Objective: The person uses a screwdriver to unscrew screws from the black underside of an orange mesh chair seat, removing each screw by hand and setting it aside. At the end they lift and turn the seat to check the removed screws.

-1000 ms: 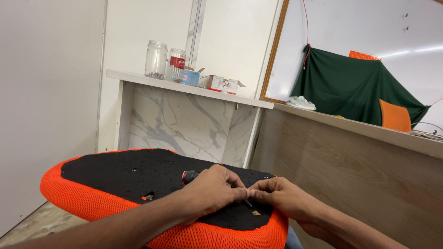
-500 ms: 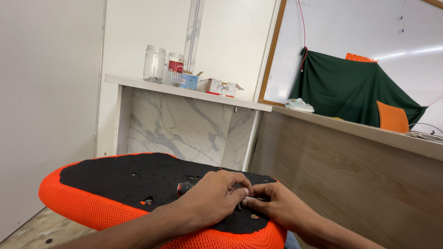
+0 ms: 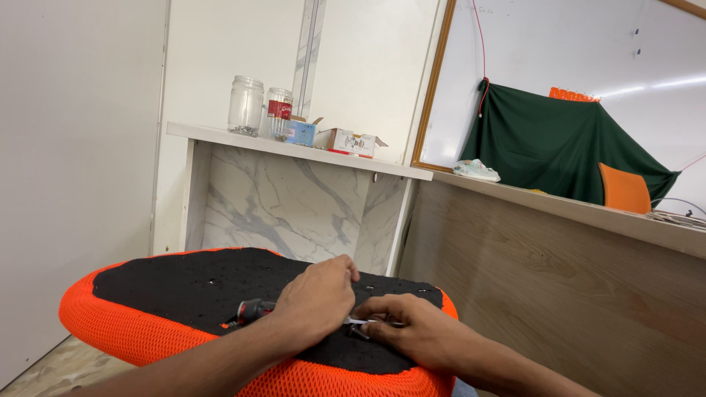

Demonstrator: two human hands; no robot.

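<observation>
An upturned chair seat (image 3: 169,290), black underside with an orange mesh rim, lies in front of me. My left hand (image 3: 318,300) rests on it, fingers curled over the middle of the black panel. A dark tool with a red band (image 3: 250,312) lies just left of that hand, partly hidden by it. My right hand (image 3: 415,332) presses on the panel beside the left, pinching a small silvery metal piece (image 3: 360,321) between the two hands. Several small holes and bits dot the black surface.
A marble-fronted white shelf (image 3: 294,151) behind carries two glass jars (image 3: 245,106) and small boxes (image 3: 346,141). To the right runs a wooden counter (image 3: 559,279) with a green cloth (image 3: 566,147), an orange chair back (image 3: 624,190) and a whiteboard above. A white wall stands left.
Both hands stay together on the seat; they shifted slightly and the silvery piece now shows between them. The camera view tilted a little.
</observation>
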